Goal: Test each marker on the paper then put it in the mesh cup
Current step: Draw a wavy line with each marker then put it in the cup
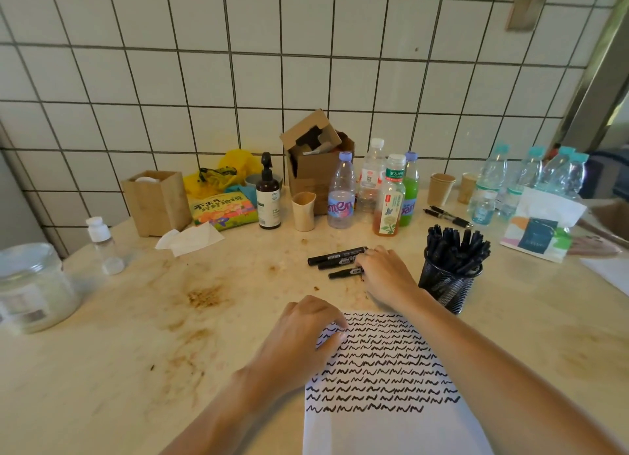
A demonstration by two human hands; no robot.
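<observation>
The black wire-mesh cup [449, 284] is crammed with markers; three black markers [337, 253] remain at twelve o'clock of the scribble-filled white paper [391, 420]. The right hand [384, 270] reaches onto them, grasp unclear; the left hand [303, 335] presses the paper with curled fingers.

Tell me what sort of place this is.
Probably a break-room or pantry counter: a white tiled wall, drink bottles and paper cups along a stained countertop.
</observation>
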